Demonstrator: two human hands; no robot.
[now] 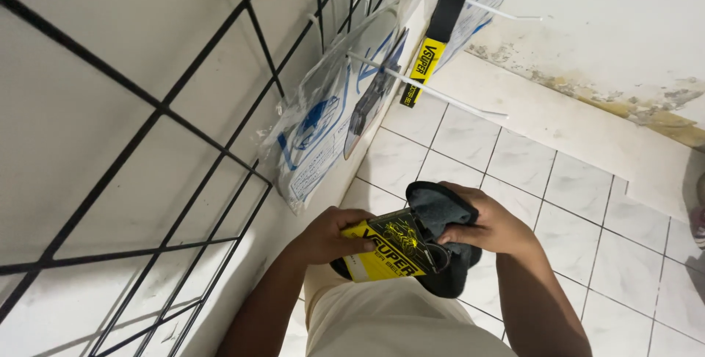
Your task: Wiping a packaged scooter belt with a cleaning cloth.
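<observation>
Above tiled floor (558,203): belt pack (400,248), long axis left-right, label twd camera; both hands gripping it, left (330,233), right (490,226).

Wire grid (158,111) with hung packets (323,125)

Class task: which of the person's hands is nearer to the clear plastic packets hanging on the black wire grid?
Left. The left hand grips the yellow-and-black card just below the hanging packets; the right hand holds the dark cloth farther out over the tiled floor.

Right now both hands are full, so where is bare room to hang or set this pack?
Bare grid panel lies left of the hanging plastic packets; open floor tiles lie right of the hands. Crowded: the white hooks up top, with packets and a black strap.
</observation>
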